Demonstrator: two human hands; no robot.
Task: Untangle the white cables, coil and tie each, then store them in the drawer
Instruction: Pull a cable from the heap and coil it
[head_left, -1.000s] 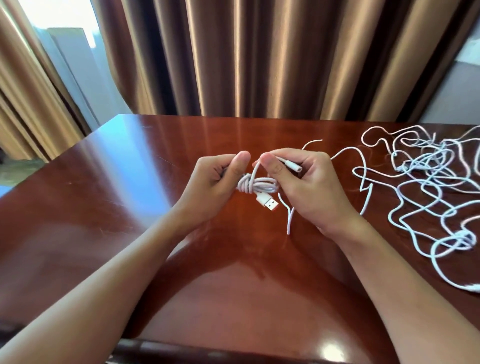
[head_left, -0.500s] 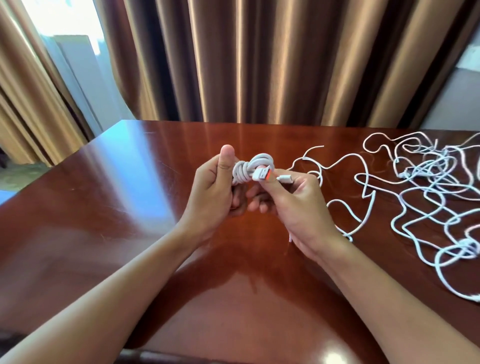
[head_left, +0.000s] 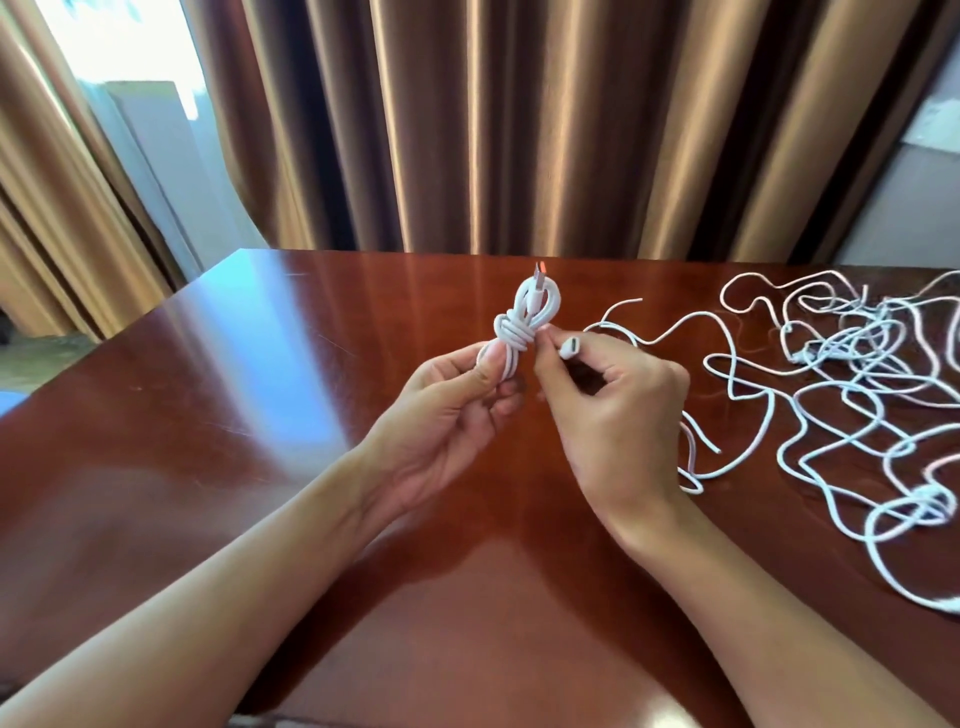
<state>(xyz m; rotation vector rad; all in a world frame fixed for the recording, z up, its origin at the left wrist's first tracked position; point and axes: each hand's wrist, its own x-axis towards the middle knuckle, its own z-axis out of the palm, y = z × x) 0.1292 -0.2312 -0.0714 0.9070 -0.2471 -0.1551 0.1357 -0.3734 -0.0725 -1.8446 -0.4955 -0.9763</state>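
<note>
A small coiled white cable (head_left: 524, 322) stands upright above the middle of the table, wrapped round its waist with its own cord, a USB plug with an orange tip poking out at the top. My left hand (head_left: 457, 410) grips the lower end of the coil between thumb and fingers. My right hand (head_left: 608, 410) pinches the cable's other small plug (head_left: 570, 346) just right of the coil. A tangle of loose white cables (head_left: 852, 389) sprawls over the right side of the table.
The glossy red-brown wooden table (head_left: 260, 441) fills the foreground, its front edge at the bottom. Brown curtains (head_left: 519, 130) hang behind the far edge. No drawer is in view.
The coil has turned from lying sideways between both hands to standing upright in my left hand. My right hand has shifted to the free plug end, and the USB plug now points up.
</note>
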